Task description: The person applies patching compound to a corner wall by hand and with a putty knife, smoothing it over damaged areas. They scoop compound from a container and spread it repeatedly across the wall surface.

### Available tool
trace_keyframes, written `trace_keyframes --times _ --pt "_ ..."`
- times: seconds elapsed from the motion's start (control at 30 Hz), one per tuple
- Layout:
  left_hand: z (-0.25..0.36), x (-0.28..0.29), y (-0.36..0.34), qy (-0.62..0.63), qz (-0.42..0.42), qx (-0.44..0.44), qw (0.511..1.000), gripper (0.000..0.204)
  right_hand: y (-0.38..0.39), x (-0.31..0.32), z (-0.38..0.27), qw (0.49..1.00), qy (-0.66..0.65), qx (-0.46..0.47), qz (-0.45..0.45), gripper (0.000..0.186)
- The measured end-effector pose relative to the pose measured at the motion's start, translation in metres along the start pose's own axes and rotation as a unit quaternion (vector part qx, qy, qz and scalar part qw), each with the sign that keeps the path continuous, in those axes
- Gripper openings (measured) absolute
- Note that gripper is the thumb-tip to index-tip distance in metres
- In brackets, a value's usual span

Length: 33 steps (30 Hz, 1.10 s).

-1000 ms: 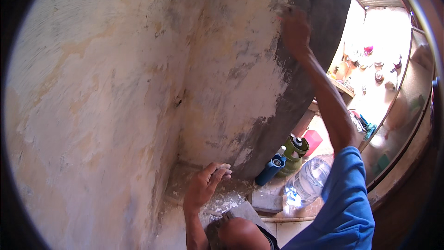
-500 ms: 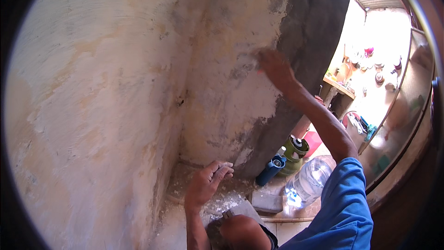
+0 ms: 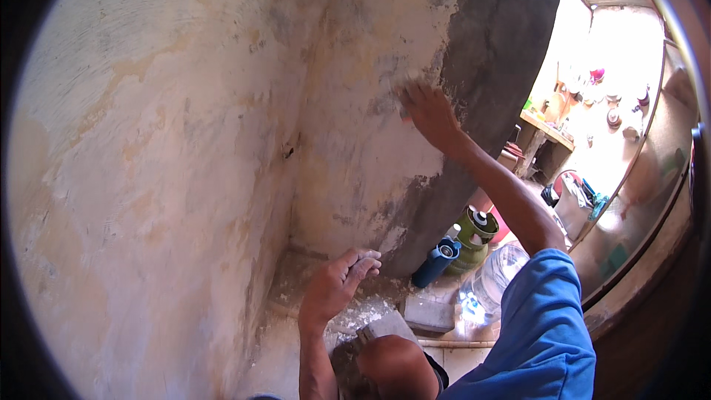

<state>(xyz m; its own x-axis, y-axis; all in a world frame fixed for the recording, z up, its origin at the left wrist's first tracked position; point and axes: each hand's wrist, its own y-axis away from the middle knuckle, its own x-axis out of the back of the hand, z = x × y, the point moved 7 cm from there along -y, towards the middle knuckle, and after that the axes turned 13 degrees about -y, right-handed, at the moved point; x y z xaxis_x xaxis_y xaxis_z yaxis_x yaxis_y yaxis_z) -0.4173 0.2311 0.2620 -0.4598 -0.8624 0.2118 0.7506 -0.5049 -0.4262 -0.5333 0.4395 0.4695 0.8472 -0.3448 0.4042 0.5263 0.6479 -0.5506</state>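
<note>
Right up against the corner, the person's right hand [image 3: 429,112] reaches to the patchy cream-and-grey plastered wall [image 3: 374,155], close beside the dark grey cement band [image 3: 503,48] that runs down its right side. Its fingers are bent toward the surface; a speck of orange shows at them, but blur hides how far they close and I cannot tell what they hold.

Lower down, the left hand [image 3: 337,289] hangs in front of the wall's foot, fingers curled in against the thumb, nearly closed, tips dusted white; whether anything is pinched there I cannot tell. Below it, white crumbs [image 3: 361,314] lie scattered on the floor, near a bare knee [image 3: 396,367].

To the right of the crumbs sits a flat grey rectangular block [image 3: 429,315]. Behind it stand a blue bottle [image 3: 431,270], a rounded olive-green metal cylinder [image 3: 468,255] and a large clear plastic container [image 3: 490,281], partly behind the blue sleeve [image 3: 544,311].
</note>
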Motion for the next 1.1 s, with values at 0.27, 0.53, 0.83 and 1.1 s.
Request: trace_keyframes --times 0.27,0.53,0.83,1.1 --pt "0.038 -0.024 0.010 -0.091 -0.062 -0.013 0.994 0.021 0.132 0.070 -0.070 0.899 -0.408 -0.122 -0.101 0.049" --pt "0.101 -0.055 0.003 -0.355 -0.134 -0.234 0.895 0.021 0.252 0.005 -0.217 0.164 -0.836 -0.513 -0.107 0.018" --pt "0.063 0.078 0.210 -0.393 -0.178 0.290 0.854 0.020 0.230 0.036 -0.332 -0.194 -0.844 -0.493 -0.085 0.024" --pt "-0.008 0.009 0.410 -0.230 0.154 0.448 0.850 0.026 0.250 0.043 -0.381 -0.190 -0.802 -0.544 -0.153 0.027"
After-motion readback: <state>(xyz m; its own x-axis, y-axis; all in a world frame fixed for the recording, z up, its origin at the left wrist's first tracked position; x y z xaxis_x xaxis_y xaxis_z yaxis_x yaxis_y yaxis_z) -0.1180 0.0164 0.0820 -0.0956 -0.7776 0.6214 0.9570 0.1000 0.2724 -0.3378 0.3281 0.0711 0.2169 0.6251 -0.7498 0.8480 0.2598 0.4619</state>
